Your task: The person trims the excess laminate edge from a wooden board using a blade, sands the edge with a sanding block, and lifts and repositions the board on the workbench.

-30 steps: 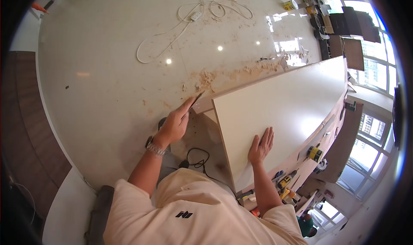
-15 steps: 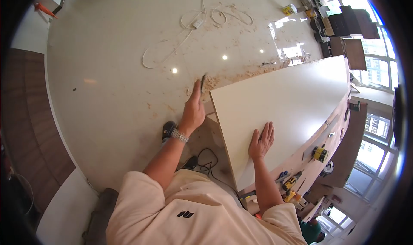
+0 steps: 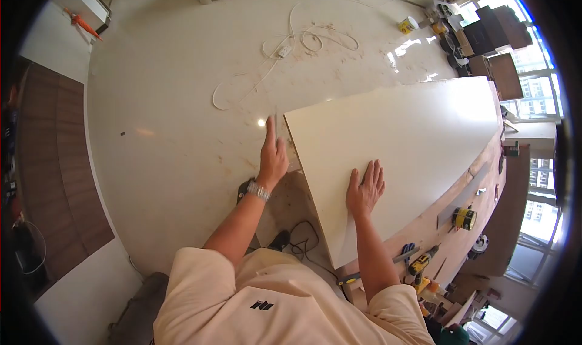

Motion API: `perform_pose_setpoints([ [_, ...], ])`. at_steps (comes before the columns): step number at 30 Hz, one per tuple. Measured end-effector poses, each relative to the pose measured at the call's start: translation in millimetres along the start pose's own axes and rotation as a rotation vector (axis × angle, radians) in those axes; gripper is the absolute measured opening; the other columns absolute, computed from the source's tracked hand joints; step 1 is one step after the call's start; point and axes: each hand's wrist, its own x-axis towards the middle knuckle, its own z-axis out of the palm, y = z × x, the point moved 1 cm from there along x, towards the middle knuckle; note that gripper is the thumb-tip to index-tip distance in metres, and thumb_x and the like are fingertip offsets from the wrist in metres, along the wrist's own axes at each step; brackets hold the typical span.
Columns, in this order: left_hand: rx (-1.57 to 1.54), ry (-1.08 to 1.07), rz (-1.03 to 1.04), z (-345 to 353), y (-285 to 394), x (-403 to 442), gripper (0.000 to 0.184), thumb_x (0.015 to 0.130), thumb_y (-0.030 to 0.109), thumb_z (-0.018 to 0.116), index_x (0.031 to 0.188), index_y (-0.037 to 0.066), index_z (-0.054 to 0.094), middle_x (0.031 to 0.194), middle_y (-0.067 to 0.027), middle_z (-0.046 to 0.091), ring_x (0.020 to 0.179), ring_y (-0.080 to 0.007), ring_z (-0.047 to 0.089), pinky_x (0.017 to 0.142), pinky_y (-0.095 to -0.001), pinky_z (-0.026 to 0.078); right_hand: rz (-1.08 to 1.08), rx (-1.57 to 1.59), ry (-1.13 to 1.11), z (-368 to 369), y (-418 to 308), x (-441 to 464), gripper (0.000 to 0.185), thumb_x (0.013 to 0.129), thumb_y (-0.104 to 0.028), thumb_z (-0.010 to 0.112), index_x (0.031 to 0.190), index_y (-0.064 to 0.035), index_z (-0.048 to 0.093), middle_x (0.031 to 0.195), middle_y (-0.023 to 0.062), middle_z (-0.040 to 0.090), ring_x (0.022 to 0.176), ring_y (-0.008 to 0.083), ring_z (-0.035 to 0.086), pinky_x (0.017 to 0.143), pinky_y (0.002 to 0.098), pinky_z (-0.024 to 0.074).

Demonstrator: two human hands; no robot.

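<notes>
A large pale white panel (image 3: 412, 139) lies flat on the wooden workbench (image 3: 464, 187). My left hand (image 3: 274, 162), with a metal watch on the wrist, is at the panel's left edge near its far corner. The fingers are closed round a slim dark hand tool (image 3: 276, 125), with the index finger stretched along it. The tool is blurred and mostly hidden, so its exact kind does not show. My right hand (image 3: 365, 190) rests flat on top of the panel, fingers extended, holding nothing.
On the bench to the right are a yellow cordless drill (image 3: 422, 261), blue-handled scissors (image 3: 407, 248) and a yellow-black can (image 3: 464, 217). A white extension cord (image 3: 285, 51) loops over the floor among wood shavings. A dark cable (image 3: 302, 239) lies by my feet.
My left hand and the tool have shifted slightly relative to the panel's left edge. The right hand stays flat on the panel. The whole view has turned a little.
</notes>
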Motion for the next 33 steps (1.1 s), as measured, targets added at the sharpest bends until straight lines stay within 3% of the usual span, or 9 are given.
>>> perform_pose_setpoints([
  [4, 0.088, 0.000, 0.046, 28, 8, 14, 0.057, 0.102, 0.012, 0.035, 0.149, -0.010, 0.014, 0.155, -0.0297, 0.021, 0.146, -0.0379, 0.020, 0.119, -0.0382, 0.020, -0.055, -0.021, -0.036, -2, 12, -5, 0.068, 0.098, -0.049, 0.041, 0.152, -0.0082, 0.029, 0.161, 0.0080, 0.023, 0.149, 0.0264, 0.013, 0.121, 0.0453, 0.0063],
  [8, 0.133, -0.085, 0.047, 41, 4, -47, 0.060, 0.104, 0.019, 0.036, 0.150, -0.010, 0.011, 0.157, -0.0290, 0.013, 0.148, -0.0362, 0.015, 0.121, -0.0386, 0.017, -0.188, -0.074, -0.162, -13, 60, -21, 0.068, 0.098, -0.049, 0.039, 0.153, -0.0113, 0.028, 0.162, 0.0058, 0.020, 0.150, 0.0249, 0.012, 0.121, 0.0435, 0.0056],
  [12, 0.165, -0.005, 0.026, 46, -4, -16, 0.061, 0.104, 0.023, 0.034, 0.149, -0.010, 0.011, 0.157, -0.0307, 0.013, 0.147, -0.0374, 0.015, 0.121, -0.0392, 0.017, -0.164, -0.099, -0.141, -20, 88, -45, 0.068, 0.098, -0.049, 0.039, 0.154, -0.0122, 0.026, 0.162, 0.0050, 0.019, 0.150, 0.0244, 0.011, 0.122, 0.0433, 0.0047],
  [16, 0.202, -0.059, -0.036, 29, -4, 33, 0.063, 0.104, 0.027, 0.033, 0.149, -0.011, 0.010, 0.156, -0.0306, 0.013, 0.147, -0.0376, 0.015, 0.121, -0.0385, 0.018, -0.171, -0.089, -0.099, -22, 88, -47, 0.067, 0.098, -0.048, 0.040, 0.153, -0.0119, 0.028, 0.161, 0.0061, 0.022, 0.150, 0.0259, 0.013, 0.121, 0.0439, 0.0056],
  [20, 0.228, -0.059, -0.031, 29, 0, 9, 0.062, 0.104, 0.027, 0.034, 0.149, -0.011, 0.014, 0.154, -0.0316, 0.020, 0.146, -0.0378, 0.021, 0.120, -0.0364, 0.020, -0.195, -0.071, -0.050, -22, 86, -42, 0.066, 0.097, -0.048, 0.042, 0.151, -0.0113, 0.033, 0.160, 0.0069, 0.026, 0.149, 0.0275, 0.017, 0.120, 0.0462, 0.0081],
  [24, 0.240, -0.056, -0.029, 27, -8, 37, 0.063, 0.104, 0.029, 0.034, 0.149, -0.011, 0.014, 0.153, -0.0325, 0.021, 0.145, -0.0391, 0.022, 0.119, -0.0364, 0.020, -0.199, -0.054, -0.029, -16, 94, -41, 0.066, 0.097, -0.049, 0.043, 0.150, -0.0112, 0.035, 0.159, 0.0072, 0.028, 0.148, 0.0283, 0.019, 0.120, 0.0479, 0.0101],
  [28, 0.198, -0.036, 0.007, 50, 4, -21, 0.065, 0.104, 0.030, 0.034, 0.148, -0.012, 0.012, 0.154, -0.0329, 0.020, 0.145, -0.0398, 0.020, 0.119, -0.0365, 0.020, -0.192, -0.072, -0.025, -16, 98, -47, 0.066, 0.098, -0.051, 0.040, 0.151, -0.0126, 0.032, 0.160, 0.0060, 0.025, 0.148, 0.0273, 0.017, 0.120, 0.0469, 0.0095],
  [33, 0.079, -0.130, -0.074, 101, 23, -186, 0.064, 0.104, 0.022, 0.033, 0.149, -0.012, 0.003, 0.158, -0.0314, 0.006, 0.148, -0.0384, 0.007, 0.121, -0.0396, 0.010, -0.209, -0.033, 0.010, -15, 100, -49, 0.066, 0.099, -0.052, 0.037, 0.152, -0.0130, 0.031, 0.160, 0.0048, 0.024, 0.149, 0.0261, 0.015, 0.121, 0.0466, 0.0085],
])
